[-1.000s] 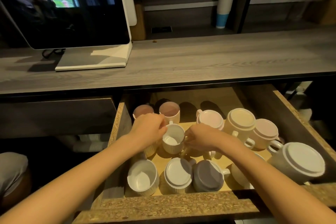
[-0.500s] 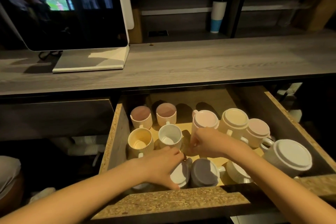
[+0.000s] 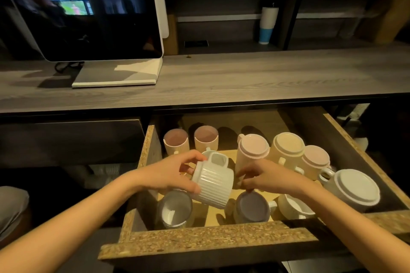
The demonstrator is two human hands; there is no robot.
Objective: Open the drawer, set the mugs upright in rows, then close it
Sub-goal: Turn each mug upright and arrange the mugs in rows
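Observation:
The chipboard drawer (image 3: 208,240) is pulled out under the desk, full of mugs. My left hand (image 3: 170,173) grips a white ribbed mug (image 3: 213,180), lifted and tilted above the drawer, handle pointing up and away. My right hand (image 3: 264,178) hovers just right of it, fingertips on the rim of a grey upside-down mug (image 3: 251,208). Two pink mugs (image 3: 176,142) stand upright at the back left. A white mug (image 3: 174,210) sits at the front left with its opening up. Several mugs on the right lie upside down, among them a big white one (image 3: 352,189).
A grey wooden desktop (image 3: 244,77) overhangs the drawer's back. A monitor (image 3: 84,11) on a white base stands at the left. A white and blue tumbler (image 3: 267,25) sits on the shelf behind. A closed dark drawer front (image 3: 71,139) lies to the left.
My left hand has come down to the front row, taken the white ribbed mug there and lifted it, tilting it. My right hand stayed near the drawer's middle, by the grey mug.

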